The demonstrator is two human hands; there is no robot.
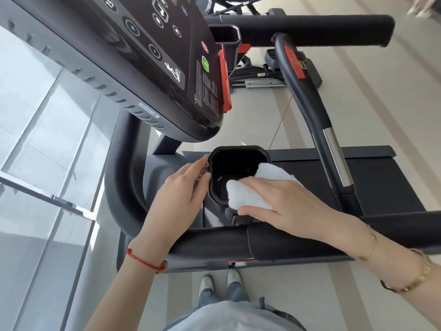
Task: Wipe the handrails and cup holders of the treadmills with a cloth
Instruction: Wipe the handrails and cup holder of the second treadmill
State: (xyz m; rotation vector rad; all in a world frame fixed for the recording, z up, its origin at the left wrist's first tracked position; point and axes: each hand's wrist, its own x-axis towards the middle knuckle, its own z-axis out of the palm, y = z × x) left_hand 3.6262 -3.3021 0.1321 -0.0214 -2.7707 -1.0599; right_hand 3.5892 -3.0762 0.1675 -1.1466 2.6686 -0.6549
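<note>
A black cup holder sits below the treadmill console, in the middle of the view. My right hand holds a folded white cloth against the holder's right and near rim, with part of the cloth inside the cup. My left hand rests on the holder's left outer wall, fingers loosely curled round its edge. A black padded handrail runs across just below both hands. A second cup holder shows at the console's far side.
The black console with its buttons hangs over the upper left. A curved handrail with a chrome grip runs down the right side above the treadmill belt. Glass panels lie left. My shoes stand on the floor.
</note>
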